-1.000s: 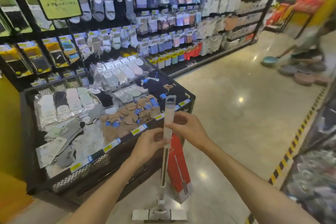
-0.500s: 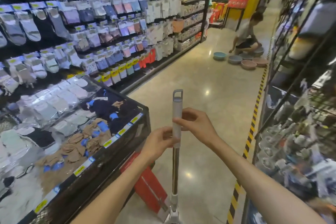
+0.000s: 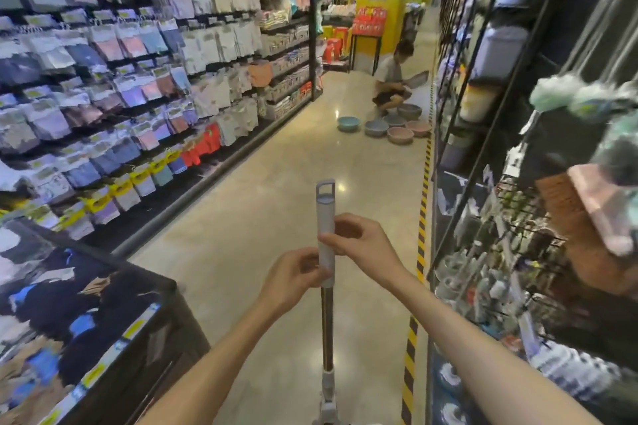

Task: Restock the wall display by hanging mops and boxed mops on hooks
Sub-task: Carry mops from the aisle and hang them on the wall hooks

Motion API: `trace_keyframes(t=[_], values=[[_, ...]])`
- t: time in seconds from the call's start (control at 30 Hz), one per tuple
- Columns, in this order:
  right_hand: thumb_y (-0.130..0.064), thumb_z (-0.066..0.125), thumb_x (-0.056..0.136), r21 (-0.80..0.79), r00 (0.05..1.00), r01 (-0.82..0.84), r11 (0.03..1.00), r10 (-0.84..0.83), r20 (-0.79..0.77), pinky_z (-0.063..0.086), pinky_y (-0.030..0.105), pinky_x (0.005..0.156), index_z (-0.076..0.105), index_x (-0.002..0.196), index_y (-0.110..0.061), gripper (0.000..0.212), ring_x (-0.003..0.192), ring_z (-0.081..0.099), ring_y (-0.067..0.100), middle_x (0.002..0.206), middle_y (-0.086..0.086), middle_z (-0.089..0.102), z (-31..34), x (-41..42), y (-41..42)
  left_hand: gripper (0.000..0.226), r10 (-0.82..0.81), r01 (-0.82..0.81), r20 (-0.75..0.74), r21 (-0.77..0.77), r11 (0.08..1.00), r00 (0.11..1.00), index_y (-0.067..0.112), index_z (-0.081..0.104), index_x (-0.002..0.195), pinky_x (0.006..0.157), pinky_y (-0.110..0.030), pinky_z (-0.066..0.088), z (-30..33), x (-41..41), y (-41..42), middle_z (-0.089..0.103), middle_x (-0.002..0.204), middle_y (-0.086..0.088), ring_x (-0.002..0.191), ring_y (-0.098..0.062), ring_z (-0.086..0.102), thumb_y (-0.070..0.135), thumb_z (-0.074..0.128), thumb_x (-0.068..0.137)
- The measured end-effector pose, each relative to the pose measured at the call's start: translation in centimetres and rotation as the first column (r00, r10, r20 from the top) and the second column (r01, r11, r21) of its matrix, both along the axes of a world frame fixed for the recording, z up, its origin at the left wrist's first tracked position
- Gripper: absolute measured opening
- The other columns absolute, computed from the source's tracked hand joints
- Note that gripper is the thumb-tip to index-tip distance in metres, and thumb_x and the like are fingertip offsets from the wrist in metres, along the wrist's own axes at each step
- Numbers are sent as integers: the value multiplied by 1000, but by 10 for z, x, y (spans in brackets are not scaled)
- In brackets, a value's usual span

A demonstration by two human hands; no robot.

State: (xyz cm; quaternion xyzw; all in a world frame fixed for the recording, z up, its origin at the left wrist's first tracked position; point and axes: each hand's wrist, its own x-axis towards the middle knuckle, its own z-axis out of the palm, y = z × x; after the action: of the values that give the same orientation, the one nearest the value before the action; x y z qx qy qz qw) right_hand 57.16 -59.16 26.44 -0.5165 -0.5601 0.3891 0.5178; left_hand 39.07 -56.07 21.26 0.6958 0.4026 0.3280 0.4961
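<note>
Since a second ago the view has swung right, from the sock bin toward the open aisle and the right-hand rack, while both hands keep their grip on the mop. At far left, a wall display holds rows of packaged socks and underwear on hooks. Below it, at the lower left, a black bin of dark socks fills the corner. Centre frame, the mop stands upright, its grey handle ending in a hanging loop at the top, its head cut off by the bottom edge. Left hand pinches the grey sleeve low down, fingers curled round it. Right hand grips the same sleeve just above, thumb and fingers wrapped round it. Farther down the aisle, a person crouches beside coloured basins on the floor. At right, a wire rack carries blurred cleaning goods.
</note>
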Motion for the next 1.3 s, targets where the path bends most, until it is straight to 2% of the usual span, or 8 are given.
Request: trace_keyframes(t=[0.2, 0.4, 0.6, 0.83, 0.93, 1.07, 1.17, 1.3], values=[[-22, 84, 90, 40, 997, 71, 997, -70, -7, 64, 49, 90, 79, 109, -14, 22, 97, 77, 22, 100, 3, 80, 8, 64, 78, 26, -43, 43, 10, 19, 999, 999, 21, 80, 111, 94, -54, 61, 0, 68, 97, 83, 105, 3, 102, -16, 78, 18, 79, 86], [-20, 82, 91, 60, 991, 133, 989, -134, 15, 62, 31, 81, 78, 111, -9, 23, 96, 77, 19, 101, 5, 80, 15, 121, 170, 24, -89, 87, 31, 61, 994, 996, 13, 80, 114, 97, -48, 61, 1, 133, 203, 83, 105, 2, 101, -15, 78, 9, 78, 90], [-21, 80, 93, 67, 978, 207, 976, -209, 24, 64, 46, 90, 75, 115, -8, 26, 101, 76, 26, 104, 7, 79, 33, 184, 289, 27, -182, 176, 102, 64, 982, 978, 21, 80, 111, 99, -53, 59, 18, 200, 335, 83, 106, 3, 103, -18, 78, 25, 81, 84], [-19, 77, 96, 52, 965, 257, 965, -259, 38, 62, 33, 84, 73, 116, -16, 20, 100, 76, 16, 103, -3, 78, 53, 252, 409, 26, -231, 223, 144, 71, 972, 962, 13, 80, 115, 97, -44, 62, 36, 275, 466, 83, 105, 2, 101, -18, 78, 5, 79, 91], [-19, 77, 96, 45, 961, 266, 963, -269, 69, 63, 37, 90, 73, 121, -13, 26, 104, 76, 20, 111, 2, 78, 53, 281, 463, 26, -240, 232, 174, 67, 970, 955, 12, 80, 113, 94, -42, 62, 34, 304, 524, 83, 104, 0, 101, -21, 79, 0, 78, 90], [-17, 79, 94, 69, 948, 286, 956, -292, 123, 63, 32, 86, 72, 124, -11, 31, 103, 75, 15, 113, 1, 77, 47, 323, 541, 28, -267, 257, 183, 73, 964, 946, 10, 79, 114, 93, -39, 63, 27, 345, 606, 83, 105, -2, 102, -23, 78, -4, 76, 90], [-19, 79, 93, 100, 939, 315, 944, -325, 114, 65, 40, 88, 72, 126, -13, 34, 105, 74, 18, 115, 0, 77, 41, 360, 604, 31, -287, 276, 175, 85, 957, 942, 7, 78, 115, 97, -43, 62, 24, 382, 673, 82, 109, -5, 106, -26, 78, -8, 73, 89], [-15, 79, 93, 96, 923, 367, 925, -375, 89, 64, 45, 92, 72, 124, -11, 32, 104, 75, 20, 112, 4, 77, 45, 410, 682, 36, -344, 335, 153, 86, 938, 926, 23, 79, 108, 95, -36, 61, 35, 436, 752, 83, 106, 3, 101, -16, 77, -6, 73, 88]])
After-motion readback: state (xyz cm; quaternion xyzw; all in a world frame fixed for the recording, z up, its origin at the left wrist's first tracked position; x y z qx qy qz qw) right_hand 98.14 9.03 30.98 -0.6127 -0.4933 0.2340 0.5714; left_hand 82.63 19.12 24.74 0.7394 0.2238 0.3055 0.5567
